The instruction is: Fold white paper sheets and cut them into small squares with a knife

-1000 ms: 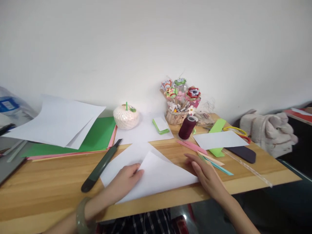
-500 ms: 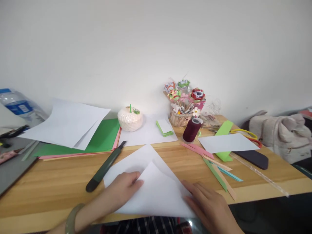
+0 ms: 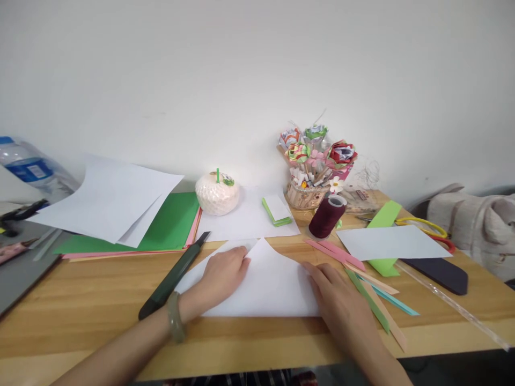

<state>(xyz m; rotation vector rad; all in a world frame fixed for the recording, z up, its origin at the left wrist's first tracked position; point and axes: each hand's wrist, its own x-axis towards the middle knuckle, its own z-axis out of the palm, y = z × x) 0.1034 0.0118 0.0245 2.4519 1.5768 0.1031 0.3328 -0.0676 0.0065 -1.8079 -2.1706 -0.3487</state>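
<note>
A sheet of white paper (image 3: pixel 277 287) lies on the table in front of me, folded over so that its near edge runs straight and its top comes to a point. My left hand (image 3: pixel 225 273), with a pale green bangle on the wrist, pinches the folded layer near its upper left side; the fingertips are partly hidden. At the right corner of the sheet, my right hand (image 3: pixel 336 297) grips the paper's edge, its fingers bent over it. A dark green utility knife (image 3: pixel 173 276) lies just left of the paper, its blade end pointing away.
Green paper (image 3: pixel 173 220) and loose white sheets (image 3: pixel 108 198) lie at the left. Behind stand a white fruit-shaped ornament (image 3: pixel 217 195), a basket of paper flowers (image 3: pixel 308 195) and a maroon thread spool (image 3: pixel 328 217). Coloured paper strips (image 3: pixel 372 303) lie at the right.
The folded layer has moved up and away from me, its tip now near the sheet's far corner. My left hand has moved forward with it. The near edge has shifted inward from the table's edge.
</note>
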